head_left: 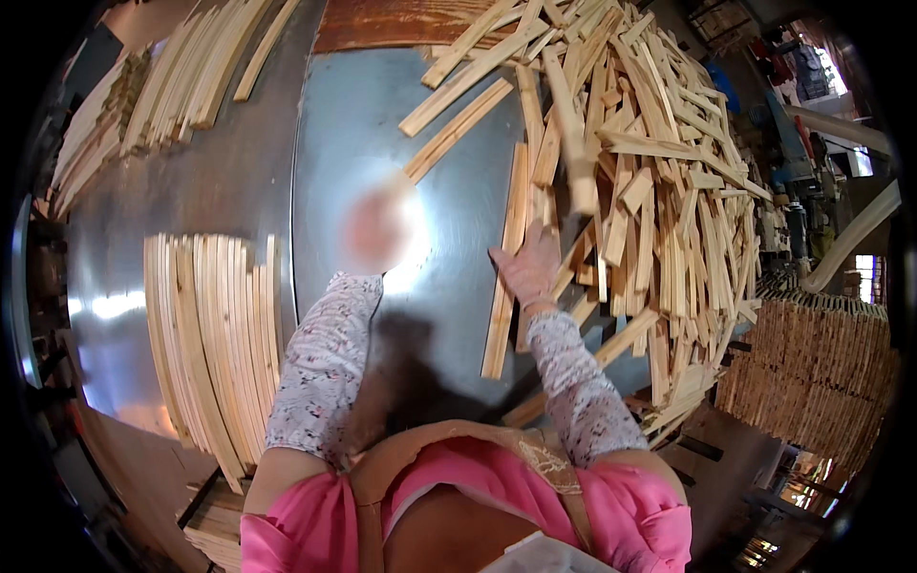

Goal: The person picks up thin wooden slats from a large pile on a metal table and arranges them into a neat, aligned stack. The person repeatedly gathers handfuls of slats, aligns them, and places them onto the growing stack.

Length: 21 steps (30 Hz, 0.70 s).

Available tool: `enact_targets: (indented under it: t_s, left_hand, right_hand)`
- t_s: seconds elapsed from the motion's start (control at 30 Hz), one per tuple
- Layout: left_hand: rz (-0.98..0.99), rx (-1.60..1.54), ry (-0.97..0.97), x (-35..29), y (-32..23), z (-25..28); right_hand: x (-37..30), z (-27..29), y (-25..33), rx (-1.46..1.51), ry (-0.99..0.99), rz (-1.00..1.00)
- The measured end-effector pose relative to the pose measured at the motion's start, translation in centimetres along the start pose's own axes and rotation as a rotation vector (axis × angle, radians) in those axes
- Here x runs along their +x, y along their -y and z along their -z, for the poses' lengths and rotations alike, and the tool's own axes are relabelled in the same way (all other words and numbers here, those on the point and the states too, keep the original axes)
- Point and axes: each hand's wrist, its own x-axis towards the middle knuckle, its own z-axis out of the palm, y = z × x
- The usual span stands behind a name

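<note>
My left hand (377, 229) reaches over the metal tabletop (334, 115), and a blur hides its fingers. A wooden strip (463, 127) runs up and right from the blurred patch; whether the hand grips it cannot be made out. My right hand (530, 267) lies over another wooden strip (505, 315), its thumb stretched to the strip's left edge. The other fingers extend forward onto neighbouring strips at the edge of the big loose heap (659, 229). Both forearms wear pale flowered sleeves.
A row of strips (210, 334) lies side by side at the left. More strips (196, 72) lie grouped at the far left. A reddish-brown wooden board (392, 21) borders the table's far side. A tall stack of wood pieces (812, 372) stands at the right.
</note>
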Motion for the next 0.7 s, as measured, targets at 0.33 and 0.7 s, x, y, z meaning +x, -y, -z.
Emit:
enact_targets:
  t_s: [0.33, 0.7]
  left_hand:
    - [-0.278, 0.223, -0.068, 15.5, -8.3, 0.6]
    - [0.256, -0.941, 0.509, 3.6, 3.7, 0.8]
  right_hand:
    - [-5.0, -2.4, -1.9, 0.204, 0.023, -0.169]
    - [-5.4, 1.1, -1.9, 0.691, 0.459, -0.195]
